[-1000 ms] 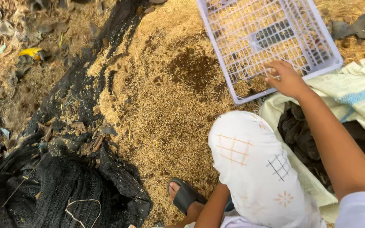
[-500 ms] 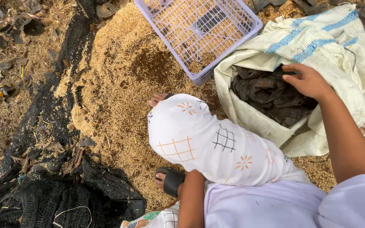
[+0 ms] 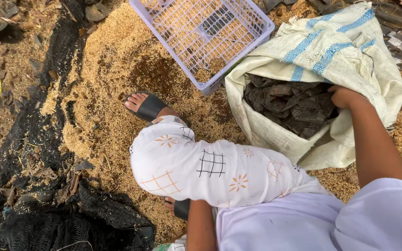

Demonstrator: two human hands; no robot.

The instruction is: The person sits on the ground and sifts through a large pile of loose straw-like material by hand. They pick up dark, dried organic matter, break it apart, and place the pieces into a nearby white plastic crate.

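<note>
Reaching into woven sack (image 3: 350, 51), right hand (image 3: 345, 96) curled closed on dark material (image 3: 289, 107); left hand hidden.

A white woven plastic sack with blue stripes (image 3: 331, 51) lies open on husk-strewn ground, right of a lilac plastic mesh crate (image 3: 252, 44), its mouth showing dark, crumpled leaf-like scraps (image 3: 289, 104).
</note>
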